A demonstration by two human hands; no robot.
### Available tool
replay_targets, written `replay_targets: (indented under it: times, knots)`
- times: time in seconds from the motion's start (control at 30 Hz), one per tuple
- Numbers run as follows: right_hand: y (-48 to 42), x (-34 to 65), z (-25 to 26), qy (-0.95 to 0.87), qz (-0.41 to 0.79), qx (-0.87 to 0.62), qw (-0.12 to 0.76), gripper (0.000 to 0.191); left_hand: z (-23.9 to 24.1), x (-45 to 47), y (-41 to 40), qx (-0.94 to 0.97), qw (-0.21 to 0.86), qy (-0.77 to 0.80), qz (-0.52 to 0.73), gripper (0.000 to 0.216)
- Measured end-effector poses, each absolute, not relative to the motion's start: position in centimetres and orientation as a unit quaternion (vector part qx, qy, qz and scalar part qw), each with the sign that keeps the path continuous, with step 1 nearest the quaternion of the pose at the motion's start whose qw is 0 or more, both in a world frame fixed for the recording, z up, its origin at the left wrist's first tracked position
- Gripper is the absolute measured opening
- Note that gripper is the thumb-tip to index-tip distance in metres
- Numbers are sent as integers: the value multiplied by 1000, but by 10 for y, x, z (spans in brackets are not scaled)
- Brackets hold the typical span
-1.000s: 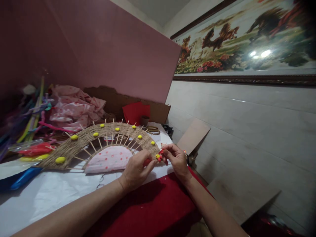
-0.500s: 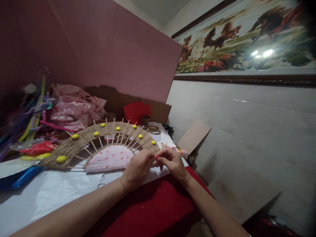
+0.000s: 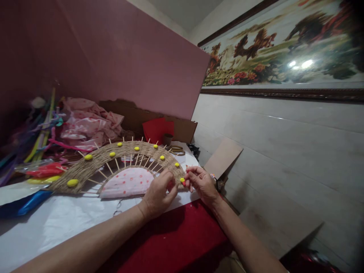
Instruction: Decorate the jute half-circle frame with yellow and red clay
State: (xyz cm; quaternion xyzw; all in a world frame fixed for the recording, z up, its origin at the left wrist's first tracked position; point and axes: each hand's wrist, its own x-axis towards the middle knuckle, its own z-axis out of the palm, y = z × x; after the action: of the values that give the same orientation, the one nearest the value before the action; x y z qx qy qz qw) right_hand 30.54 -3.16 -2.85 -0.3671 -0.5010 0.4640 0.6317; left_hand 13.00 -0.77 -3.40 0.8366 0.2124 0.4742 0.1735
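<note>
A fan-shaped arch woven of jute rope over wooden sticks (image 3: pixel 99 161) lies on the white-covered table (image 3: pixel 65 220), studded with yellow dots. Under its middle lies a pink dotted half-circle of fabric (image 3: pixel 127 183). My left hand (image 3: pixel 159 193) rests at the arch's right end, fingers curled round something red. My right hand (image 3: pixel 200 182) pinches a small red bit right beside a yellow dot (image 3: pixel 182 180) at that end. The two hands are a few centimetres apart.
Pink dotted cloth (image 3: pixel 88 123), coloured pipe cleaners (image 3: pixel 40 125), red and blue packets (image 3: pixel 28 189) crowd the table's far left. Cardboard pieces (image 3: pixel 159 121), a red sheet (image 3: pixel 157 130) and a rope coil (image 3: pixel 176 149) stand behind. Red cloth (image 3: pixel 176 239) hangs in front; a tiled wall at right.
The hands, pressed together half a second ago, have drawn slightly apart, and the yellow dot at the arch's right end shows again between them.
</note>
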Motion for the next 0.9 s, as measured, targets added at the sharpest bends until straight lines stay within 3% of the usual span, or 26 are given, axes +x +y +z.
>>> replay_targets:
  times: [0.5,0.7,0.9]
  knots:
    - [-35,306,-31,-512,501,-381,585,33,-37,130,-6,848,169,233,445,14]
    - [-34,303,-28,-524,468,-384,599,25,-37,130,-6,854,154,245,432,18]
    - [-35,304,-30,-550,467,-384,576,29,-40,130,-6,858,150,249,423,20]
